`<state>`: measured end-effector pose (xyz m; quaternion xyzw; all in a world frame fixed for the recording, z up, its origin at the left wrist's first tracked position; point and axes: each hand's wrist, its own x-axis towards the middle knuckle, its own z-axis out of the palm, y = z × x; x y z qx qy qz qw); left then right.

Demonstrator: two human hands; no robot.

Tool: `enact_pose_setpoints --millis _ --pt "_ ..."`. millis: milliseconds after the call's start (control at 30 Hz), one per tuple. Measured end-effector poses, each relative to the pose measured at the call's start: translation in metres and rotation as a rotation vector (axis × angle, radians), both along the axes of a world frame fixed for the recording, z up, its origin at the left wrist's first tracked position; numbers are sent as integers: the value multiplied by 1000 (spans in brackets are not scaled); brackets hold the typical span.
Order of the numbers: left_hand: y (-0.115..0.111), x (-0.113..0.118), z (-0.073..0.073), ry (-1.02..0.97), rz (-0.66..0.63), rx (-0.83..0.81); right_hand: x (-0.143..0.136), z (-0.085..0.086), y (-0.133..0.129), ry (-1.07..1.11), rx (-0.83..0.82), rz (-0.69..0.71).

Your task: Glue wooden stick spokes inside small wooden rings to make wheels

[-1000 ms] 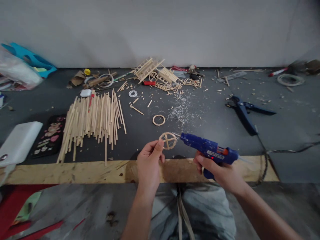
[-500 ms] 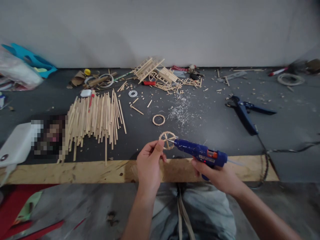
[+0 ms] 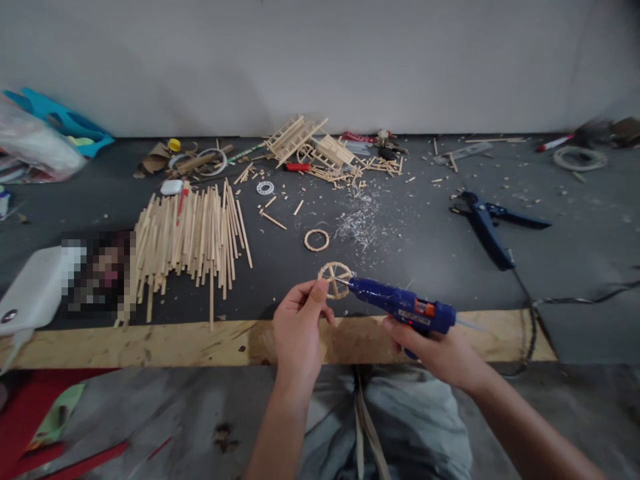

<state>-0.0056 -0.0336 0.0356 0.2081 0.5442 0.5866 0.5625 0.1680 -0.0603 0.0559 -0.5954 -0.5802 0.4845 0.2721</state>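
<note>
Between the thumb and fingers of my left hand is a small spoked wooden wheel, pinched at its left rim and held above the table's front edge. My right hand grips a blue hot glue gun by its handle. Its metal nozzle reaches over the wheel, close to the middle of the spokes; whether it touches them I cannot tell. A clear glue stick sticks out of the gun's back. Just beyond the wheel, a plain wooden ring lies flat on the dark table.
Many thin wooden sticks lie to the left, beside a white power bank. A wooden model stands at the back among scraps. Dark blue cutting pliers lie right, near the black cord. Glue strands litter the middle.
Almost nothing differs. My hands, the wheel and the glue gun keep nearly the same positions, with only a very slight shift of the view.
</note>
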Motion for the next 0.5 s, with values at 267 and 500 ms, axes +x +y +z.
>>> enact_pose_setpoints --millis 267,500 --pt "1 1 3 1 14 -12 1 2 1 -20 70 59" --pt "10 -2 -2 -70 32 -19 14 -1 7 -47 12 -5"
